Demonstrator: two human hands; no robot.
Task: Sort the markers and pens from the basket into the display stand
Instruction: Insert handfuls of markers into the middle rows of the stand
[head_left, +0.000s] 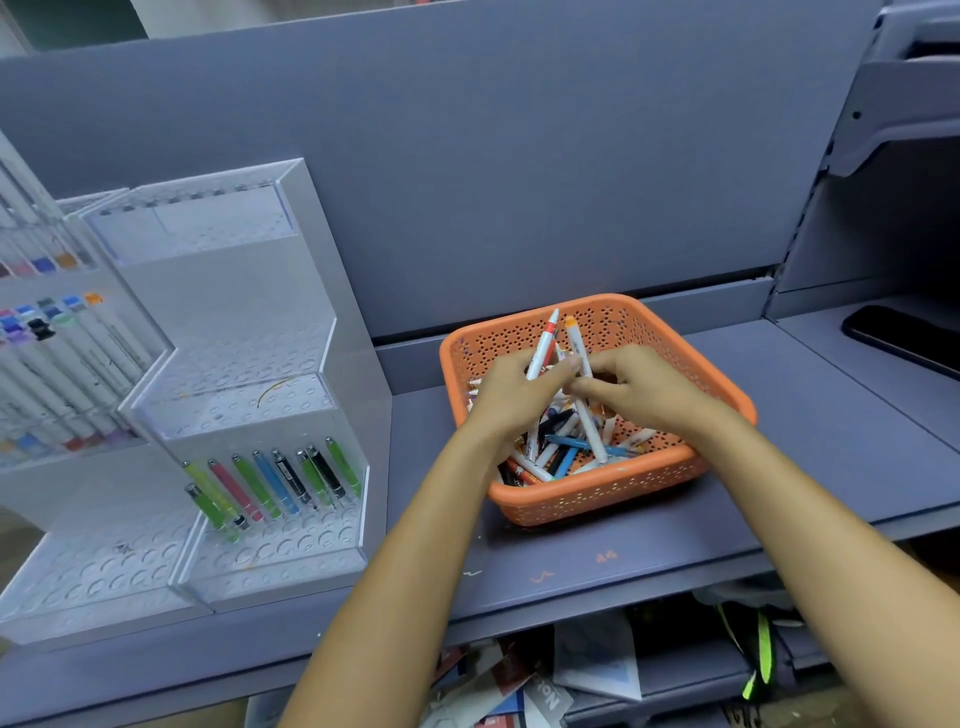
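Markers and pens (566, 452) lie heaped in the orange perforated plastic basket (597, 493), and both hands are in among them. The left hand (511, 395) has its grip curled round a white pen with a red band (543, 345), tip up. Just beside it, the right hand (641, 387) pinches a white marker with an orange cap (576, 343). I'd call this the picking step. The next move is a carry toward nine o'clock, to the clear acrylic tiered display stand (270, 395). There each piece needs a free hole near the coloured pens (275, 480) standing in a low tier.
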